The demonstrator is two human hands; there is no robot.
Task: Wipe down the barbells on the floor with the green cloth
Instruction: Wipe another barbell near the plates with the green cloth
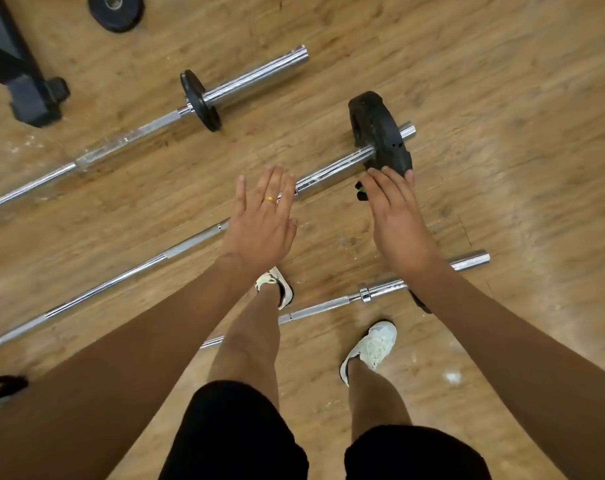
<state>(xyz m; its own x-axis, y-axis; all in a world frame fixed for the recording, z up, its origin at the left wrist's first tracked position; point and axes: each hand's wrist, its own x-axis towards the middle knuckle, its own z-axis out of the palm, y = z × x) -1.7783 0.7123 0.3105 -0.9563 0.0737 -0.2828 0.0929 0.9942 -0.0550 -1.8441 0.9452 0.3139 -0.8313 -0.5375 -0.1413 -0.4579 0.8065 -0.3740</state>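
Shorts [238, 434] over gleaming chrome barbells [332, 173]

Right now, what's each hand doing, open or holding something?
Left hand: open, holding nothing.
Right hand: flat, green cloth peeking out beneath it; whether it grips the cloth cannot be told.

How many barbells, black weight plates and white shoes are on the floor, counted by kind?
Barbells: 3 (far, middle, near)
Black weight plates: 3 (loose, on far bar, on middle bar)
White shoes: 2 (left, right)
Total: 8
A dark shape beside the near bar is mostly hidden, so not counted.
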